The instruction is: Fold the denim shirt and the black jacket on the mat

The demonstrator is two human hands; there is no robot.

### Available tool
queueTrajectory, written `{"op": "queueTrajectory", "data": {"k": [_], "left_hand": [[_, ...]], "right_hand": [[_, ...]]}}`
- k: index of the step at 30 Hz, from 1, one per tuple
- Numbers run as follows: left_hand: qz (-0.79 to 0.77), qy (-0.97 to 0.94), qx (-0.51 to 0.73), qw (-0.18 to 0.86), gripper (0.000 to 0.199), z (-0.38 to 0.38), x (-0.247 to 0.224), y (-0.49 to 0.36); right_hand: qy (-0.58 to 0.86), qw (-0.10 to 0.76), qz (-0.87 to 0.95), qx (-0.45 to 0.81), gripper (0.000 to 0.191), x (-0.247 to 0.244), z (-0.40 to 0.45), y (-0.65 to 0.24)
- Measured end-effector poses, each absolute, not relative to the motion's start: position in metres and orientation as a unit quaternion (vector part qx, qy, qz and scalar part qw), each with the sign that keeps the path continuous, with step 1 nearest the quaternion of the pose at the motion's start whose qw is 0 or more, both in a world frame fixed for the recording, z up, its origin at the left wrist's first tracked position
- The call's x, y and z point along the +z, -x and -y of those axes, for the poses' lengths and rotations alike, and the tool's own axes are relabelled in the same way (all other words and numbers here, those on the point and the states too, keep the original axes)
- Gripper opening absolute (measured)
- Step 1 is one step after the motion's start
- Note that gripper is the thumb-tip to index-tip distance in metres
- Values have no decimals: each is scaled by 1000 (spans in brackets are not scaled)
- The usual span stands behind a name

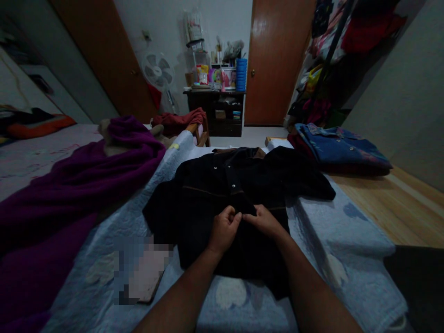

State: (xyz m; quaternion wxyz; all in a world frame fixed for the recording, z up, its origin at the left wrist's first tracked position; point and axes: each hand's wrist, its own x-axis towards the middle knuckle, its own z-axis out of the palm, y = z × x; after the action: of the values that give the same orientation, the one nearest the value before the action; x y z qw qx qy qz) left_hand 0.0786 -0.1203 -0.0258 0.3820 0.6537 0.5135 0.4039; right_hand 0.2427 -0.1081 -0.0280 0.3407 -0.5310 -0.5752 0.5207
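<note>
A black shirt [201,199] with a brown collar and pale snap buttons lies spread out on a light blue patterned cloth [350,231]. Both of my hands are at the middle of its front, below the visible buttons. My left hand [225,226] pinches the shirt's front edge between thumb and curled fingers. Close beside it, my right hand [265,221] grips the same dark fabric, its thumb nearly touching the left one. The small part between the fingertips is too dark to make out.
Purple cloth [114,162] lies at the left. A folded blue denim garment [343,143] tops a dark red one at the right. A blurred flat object [147,273] rests near my left forearm. Behind stand a fan [157,69] and a dark cabinet [215,125].
</note>
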Motion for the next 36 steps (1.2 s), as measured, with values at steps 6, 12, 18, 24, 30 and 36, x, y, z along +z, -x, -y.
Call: {"op": "queueTrajectory", "data": {"k": [6, 12, 18, 24, 30, 36], "left_hand": [[-437, -606, 380, 546, 12, 114, -27, -71], [-451, -579, 326, 595, 24, 114, -24, -66], [-481, -637, 340, 497, 25, 114, -24, -67], [-443, -639, 343, 527, 23, 116, -20, -68], [-412, -628, 341, 565, 23, 114, -21, -66], [-425, -635, 331, 553, 13, 115, -18, -66]], "right_hand": [[509, 340, 538, 580, 17, -26, 110, -247], [505, 344, 509, 606, 15, -28, 110, -249], [499, 352, 515, 601, 14, -29, 109, -249], [495, 346, 512, 611, 14, -22, 111, -247], [478, 329, 530, 618, 15, -20, 112, -247], [485, 310, 569, 587, 23, -16, 114, -245]]}}
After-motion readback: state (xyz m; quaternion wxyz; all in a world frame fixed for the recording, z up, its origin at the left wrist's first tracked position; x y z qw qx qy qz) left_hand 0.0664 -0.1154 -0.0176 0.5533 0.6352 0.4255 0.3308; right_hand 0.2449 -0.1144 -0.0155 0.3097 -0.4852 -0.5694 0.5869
